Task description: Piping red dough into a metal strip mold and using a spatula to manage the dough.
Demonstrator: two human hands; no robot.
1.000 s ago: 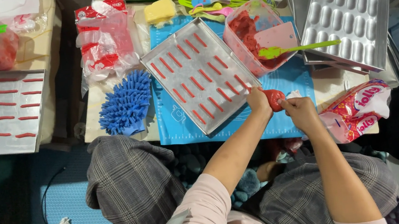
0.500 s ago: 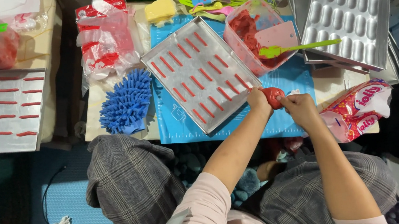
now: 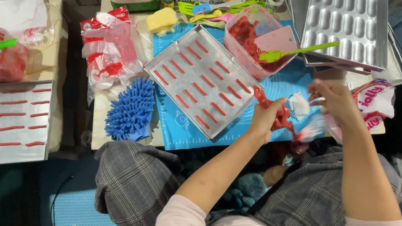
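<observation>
two hands work near the middle right of the frame. left hand (image 3: 265, 118) is squeezed tight on a red piping bag (image 3: 276, 112), just below the metal tray (image 3: 164, 66). right hand (image 3: 332, 98) pinches the clear bag end (image 3: 312, 128).

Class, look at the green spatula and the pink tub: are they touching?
Touching. The head view shows the green spatula resting across the pink tub's rim, its blade down inside among the red paste.

The tray (image 3: 202, 84) with strips lies on the mat (image 3: 182, 126), with the brush (image 3: 130, 109) to its left, the tub (image 3: 254, 44) with a spatula (image 3: 296, 52) in it to its right, the empty mould tray (image 3: 343, 16) further right, and both hands just before the mat.
</observation>
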